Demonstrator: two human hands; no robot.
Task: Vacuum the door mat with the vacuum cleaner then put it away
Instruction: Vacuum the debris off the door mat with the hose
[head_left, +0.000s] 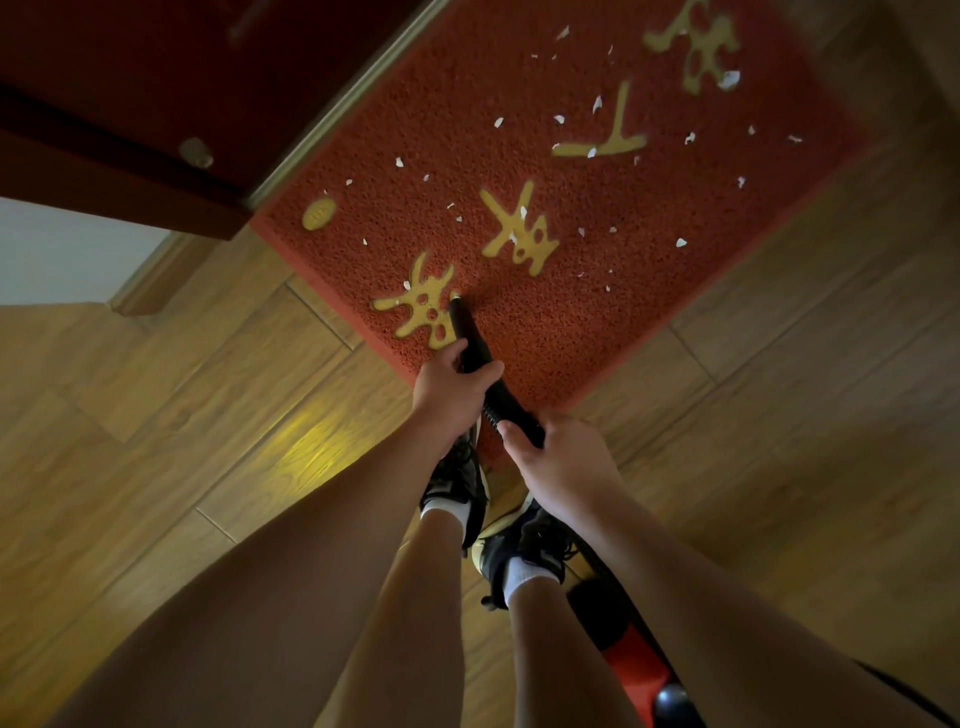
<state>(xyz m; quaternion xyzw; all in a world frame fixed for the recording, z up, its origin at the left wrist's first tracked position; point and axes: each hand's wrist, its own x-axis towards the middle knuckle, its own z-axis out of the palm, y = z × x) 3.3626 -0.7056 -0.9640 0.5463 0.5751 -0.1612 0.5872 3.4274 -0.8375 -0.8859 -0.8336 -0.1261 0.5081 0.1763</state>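
A red door mat (649, 249) with yellow characters lies on the wooden floor, strewn with several small white scraps (597, 104). A black vacuum nozzle (467, 332) rests its tip on the mat's near left part, over a yellow character. My left hand (449, 395) grips the nozzle tube. My right hand (561, 457) holds the black ribbed hose just behind it. The red and black vacuum cleaner body (639, 670) sits on the floor behind my right leg, partly hidden by my arm.
A dark red door (130, 104) with a metal threshold strip (343, 104) borders the mat's far left edge. My feet in black shoes (457, 483) stand at the mat's near edge. Wooden floor (208, 415) spreads left and right. A white wall with skirting is at left.
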